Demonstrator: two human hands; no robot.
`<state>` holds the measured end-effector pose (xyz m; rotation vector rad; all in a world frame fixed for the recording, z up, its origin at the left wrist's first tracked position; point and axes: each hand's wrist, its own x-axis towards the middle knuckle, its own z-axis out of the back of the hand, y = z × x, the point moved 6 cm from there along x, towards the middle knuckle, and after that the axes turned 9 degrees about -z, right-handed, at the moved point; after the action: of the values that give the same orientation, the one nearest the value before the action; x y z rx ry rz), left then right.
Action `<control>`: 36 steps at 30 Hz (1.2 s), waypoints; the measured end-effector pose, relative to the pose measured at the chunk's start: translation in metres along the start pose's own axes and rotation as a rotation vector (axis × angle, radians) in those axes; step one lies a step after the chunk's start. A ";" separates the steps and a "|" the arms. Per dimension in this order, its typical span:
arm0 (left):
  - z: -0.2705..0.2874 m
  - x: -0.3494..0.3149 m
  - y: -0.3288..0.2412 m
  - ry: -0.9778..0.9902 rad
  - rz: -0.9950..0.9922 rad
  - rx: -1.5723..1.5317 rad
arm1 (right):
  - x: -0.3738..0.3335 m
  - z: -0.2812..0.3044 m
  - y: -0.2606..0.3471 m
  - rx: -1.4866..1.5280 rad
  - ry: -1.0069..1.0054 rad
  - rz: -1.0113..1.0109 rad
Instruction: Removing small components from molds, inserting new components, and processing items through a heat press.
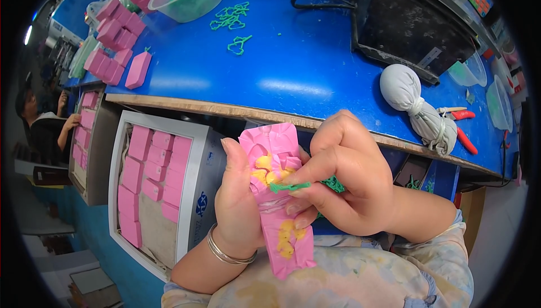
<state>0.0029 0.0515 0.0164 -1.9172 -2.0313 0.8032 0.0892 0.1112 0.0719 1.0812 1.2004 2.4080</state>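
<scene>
My left hand [235,209] is wrapped round a pink rubber mould [269,138], held upright over my lap and bent open. Yellow patches show on the upper and lower parts of its inner face. With thumb and forefinger, my right hand [355,181] pinches a thin green wax piece [288,187] that lies across the mould's middle. The other right fingers curl against the mould's right side. Behind that hand, more green pieces [333,183] are partly hidden. A silver bangle [222,251] circles my left wrist.
A box [121,133] of pink moulds stands at left below the blue table [265,66]. More moulds [115,32], a tub [191,4] and loose green pieces [230,16] are on top. At right lie a tied cloth bundle [414,105] and red-handled pliers [465,139]. A person [45,119] sits far left.
</scene>
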 end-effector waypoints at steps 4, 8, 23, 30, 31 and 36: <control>0.005 0.003 0.001 -0.118 -0.001 0.031 | 0.000 0.002 0.008 -0.019 0.002 0.057; 0.012 0.003 0.005 -0.192 -0.002 0.084 | 0.000 0.012 0.016 -0.025 -0.062 0.115; 0.019 -0.008 -0.020 -0.037 -0.191 0.737 | -0.006 -0.001 -0.047 1.248 -0.077 -0.772; 0.013 -0.014 -0.032 0.095 -0.386 0.600 | -0.011 -0.016 -0.049 1.386 0.068 -0.845; 0.009 -0.012 -0.029 0.091 -0.390 0.598 | -0.013 -0.018 -0.051 1.380 0.102 -0.842; -0.001 -0.012 -0.044 0.036 -0.702 0.928 | -0.015 -0.023 -0.045 1.304 0.068 -0.840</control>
<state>-0.0326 0.0406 0.0427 -0.6569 -1.6408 1.1753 0.0781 0.1186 0.0210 0.4386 2.6228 0.8876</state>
